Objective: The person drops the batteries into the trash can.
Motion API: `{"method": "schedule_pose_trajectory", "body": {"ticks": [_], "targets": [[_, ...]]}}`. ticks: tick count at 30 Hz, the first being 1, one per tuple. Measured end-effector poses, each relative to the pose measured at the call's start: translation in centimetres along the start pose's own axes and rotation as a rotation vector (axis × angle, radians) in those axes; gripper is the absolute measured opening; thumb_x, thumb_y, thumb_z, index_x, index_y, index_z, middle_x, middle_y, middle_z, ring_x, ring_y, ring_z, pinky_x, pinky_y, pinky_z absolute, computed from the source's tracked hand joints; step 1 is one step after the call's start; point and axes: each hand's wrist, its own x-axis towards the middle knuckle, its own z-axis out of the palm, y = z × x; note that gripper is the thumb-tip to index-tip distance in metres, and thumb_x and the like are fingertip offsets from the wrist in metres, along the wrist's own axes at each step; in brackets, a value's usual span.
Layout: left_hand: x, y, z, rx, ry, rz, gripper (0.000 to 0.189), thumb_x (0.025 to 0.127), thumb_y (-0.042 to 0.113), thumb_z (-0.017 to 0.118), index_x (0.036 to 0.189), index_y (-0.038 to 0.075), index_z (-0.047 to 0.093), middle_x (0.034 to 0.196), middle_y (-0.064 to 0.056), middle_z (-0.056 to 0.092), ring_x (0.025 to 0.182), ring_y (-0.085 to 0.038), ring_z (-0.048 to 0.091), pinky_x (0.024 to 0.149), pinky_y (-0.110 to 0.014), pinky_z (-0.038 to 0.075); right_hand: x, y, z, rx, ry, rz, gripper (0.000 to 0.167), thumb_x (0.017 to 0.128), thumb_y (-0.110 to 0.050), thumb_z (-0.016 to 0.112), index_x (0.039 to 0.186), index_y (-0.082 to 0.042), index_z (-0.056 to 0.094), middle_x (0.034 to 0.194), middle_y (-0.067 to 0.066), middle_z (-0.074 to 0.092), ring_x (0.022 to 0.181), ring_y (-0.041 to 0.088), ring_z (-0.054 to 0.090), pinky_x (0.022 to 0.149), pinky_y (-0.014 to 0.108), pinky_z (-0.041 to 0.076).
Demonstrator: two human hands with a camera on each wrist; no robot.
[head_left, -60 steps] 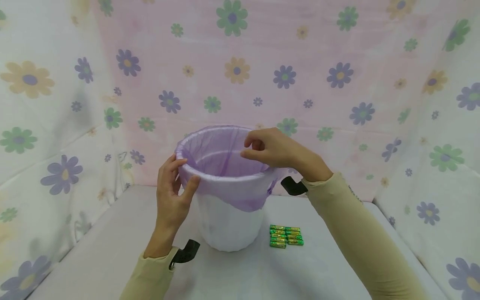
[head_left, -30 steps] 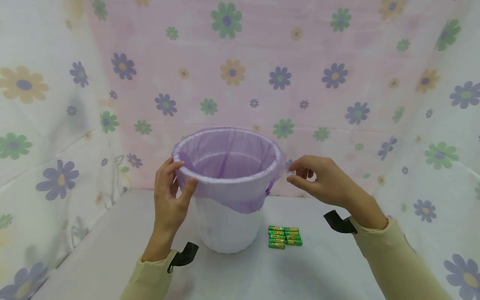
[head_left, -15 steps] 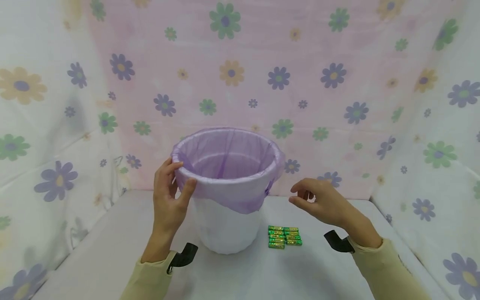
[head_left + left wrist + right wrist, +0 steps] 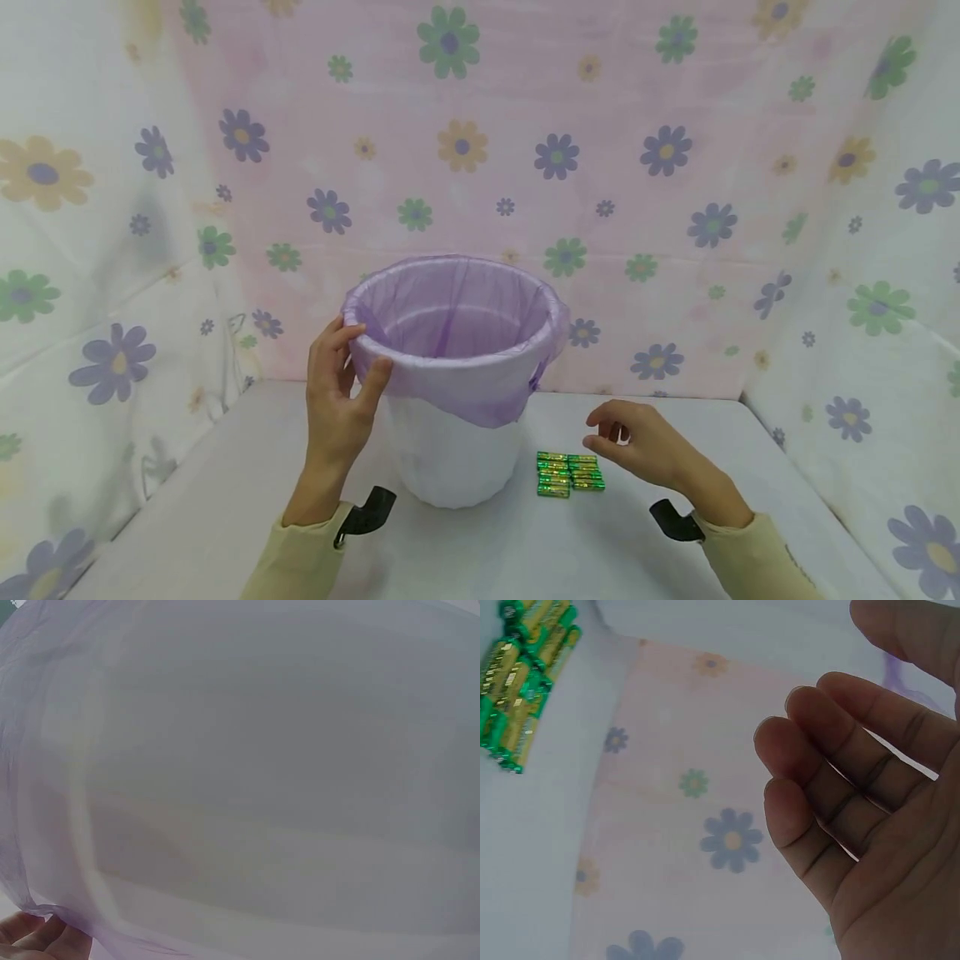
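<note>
A white trash bin stands upright on the table, lined with a purple trash bag folded over its rim. My left hand grips the bin's left rim over the bag, fingertips at the edge and thumb against the outside. In the left wrist view the bin's bagged wall fills the picture, with a few fingers at the lower left. Several green and gold batteries lie in two columns right of the bin. Just right of them hovers my right hand, fingers loosely bent, nothing held.
The white table extends around the bin and batteries. A flowered cloth hangs behind it and along both sides. Black wrist mounts stick out from both sleeves.
My right hand has left the bin's opening, moved right, then come down beside the batteries. The left hand keeps its hold on the rim. The bin and batteries have not moved on the table.
</note>
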Motion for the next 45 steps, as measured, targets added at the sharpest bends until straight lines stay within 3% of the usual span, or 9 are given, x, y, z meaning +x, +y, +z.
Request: {"method": "schedule_pose_trajectory", "body": {"ticks": [5,23,31,45], "targets": [[0.0,0.0,0.0,-0.003,0.001,-0.002,0.045,0.086,0.004,0.065,0.128,0.003,0.050,0.146,-0.007,0.033,0.133,-0.028,0.038,0.107,-0.035,0.035,-0.7,1.2,1.3,0.025,-0.065,0.061,0.022,0.086,-0.032,0.071,0.100,-0.017,0.065,0.082,-0.013,0.055,0.074,0.007,0.051,0.064,0.027,0.049],[0.0,0.1,0.1,-0.006,0.003,-0.003,0.045,0.086,0.003,0.065,0.128,0.003,0.051,0.146,-0.007,0.033,0.133,-0.028,0.039,0.107,-0.035,0.036,-1.4,3.5,5.0,-0.002,-0.214,0.149,0.032,0.080,-0.031,0.076,0.103,-0.011,0.066,0.091,-0.005,0.061,0.084,0.015,0.054,0.070,0.029,0.047],[0.0,0.1,0.0,0.001,0.006,0.006,0.045,0.086,0.003,0.065,0.128,0.003,0.051,0.146,-0.008,0.034,0.132,-0.029,0.040,0.107,-0.036,0.036,-1.5,3.9,6.3,-0.013,-0.248,0.162,0.031,0.079,-0.034,0.077,0.101,-0.015,0.065,0.088,-0.010,0.058,0.081,0.010,0.053,0.070,0.028,0.048],[0.0,0.1,0.1,-0.007,0.010,0.013,0.046,0.085,0.003,0.066,0.128,0.002,0.051,0.146,-0.009,0.034,0.132,-0.030,0.039,0.107,-0.038,0.036,-1.7,4.3,6.8,-0.086,-0.265,0.125,0.025,0.078,-0.024,0.078,0.098,-0.017,0.066,0.086,-0.013,0.057,0.077,0.006,0.051,0.067,0.028,0.047]]}}
